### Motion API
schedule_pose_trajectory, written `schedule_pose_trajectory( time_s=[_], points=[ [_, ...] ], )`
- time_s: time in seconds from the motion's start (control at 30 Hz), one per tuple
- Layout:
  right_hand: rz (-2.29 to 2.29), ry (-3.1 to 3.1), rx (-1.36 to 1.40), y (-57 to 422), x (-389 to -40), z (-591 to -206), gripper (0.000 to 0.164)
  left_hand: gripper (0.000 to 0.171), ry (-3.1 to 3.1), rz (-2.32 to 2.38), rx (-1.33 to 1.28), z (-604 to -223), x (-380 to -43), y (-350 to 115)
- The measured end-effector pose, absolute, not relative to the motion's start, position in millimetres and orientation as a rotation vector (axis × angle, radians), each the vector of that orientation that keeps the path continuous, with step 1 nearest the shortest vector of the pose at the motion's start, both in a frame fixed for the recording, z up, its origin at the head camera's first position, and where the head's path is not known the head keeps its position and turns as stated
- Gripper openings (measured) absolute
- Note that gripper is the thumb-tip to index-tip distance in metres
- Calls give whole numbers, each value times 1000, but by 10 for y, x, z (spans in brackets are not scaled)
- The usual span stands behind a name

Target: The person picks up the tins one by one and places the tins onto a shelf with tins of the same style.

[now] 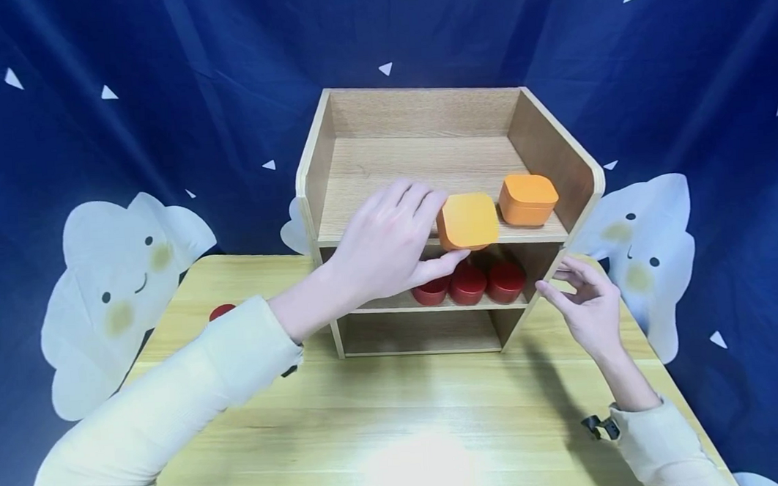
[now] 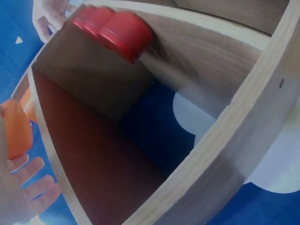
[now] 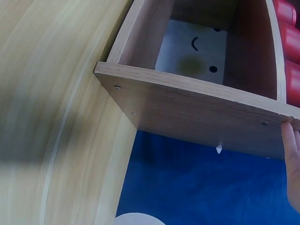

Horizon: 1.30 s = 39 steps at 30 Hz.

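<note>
My left hand point(image 1: 389, 239) pinches an orange rounded-square box point(image 1: 469, 220) between thumb and fingers, just over the front edge of the wooden shelf's point(image 1: 418, 161) top level. The same orange box point(image 2: 18, 129) shows at the left of the left wrist view, against my left hand point(image 2: 23, 190). A second orange box point(image 1: 528, 200) sits at the right end of that level. Three red round tins point(image 1: 468, 284) stand in a row on the middle level. At the shelf's right side panel, my right hand point(image 1: 586, 302) touches near the front edge, and its fingers point(image 3: 290, 140) lie against the panel's outer face.
The shelf stands on a light wooden table point(image 1: 346, 429), its lower level point(image 1: 420, 332) below the tins. Part of a red round thing point(image 1: 221, 310) shows on the table at left, behind my left sleeve. A dark blue curtain point(image 1: 235, 82) with cloud figures hangs behind.
</note>
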State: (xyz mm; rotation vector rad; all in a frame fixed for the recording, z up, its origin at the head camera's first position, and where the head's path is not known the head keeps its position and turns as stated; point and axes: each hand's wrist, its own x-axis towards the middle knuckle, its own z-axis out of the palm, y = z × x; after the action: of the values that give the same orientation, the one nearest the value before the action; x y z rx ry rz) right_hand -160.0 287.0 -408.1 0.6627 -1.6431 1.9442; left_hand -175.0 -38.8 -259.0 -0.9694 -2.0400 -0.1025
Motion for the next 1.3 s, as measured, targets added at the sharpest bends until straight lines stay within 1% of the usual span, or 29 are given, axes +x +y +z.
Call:
schedule_pose_trajectory(
  time_s=[0.47,0.73,1.3],
  points=[
    [1936,-1654,612,2876,-1573,-4085,53,65,-2170,-45,-961,-2547,-1917,-273],
    [1947,-1648,653,2876,-1586,-4074,52,64,-2219,-70,-916,-2568,-2011,-235],
    [1896,-1709,586,2877,-1596,-4077,52,60,-2381,-39,-863,-2542,-2094,-139]
  ],
)
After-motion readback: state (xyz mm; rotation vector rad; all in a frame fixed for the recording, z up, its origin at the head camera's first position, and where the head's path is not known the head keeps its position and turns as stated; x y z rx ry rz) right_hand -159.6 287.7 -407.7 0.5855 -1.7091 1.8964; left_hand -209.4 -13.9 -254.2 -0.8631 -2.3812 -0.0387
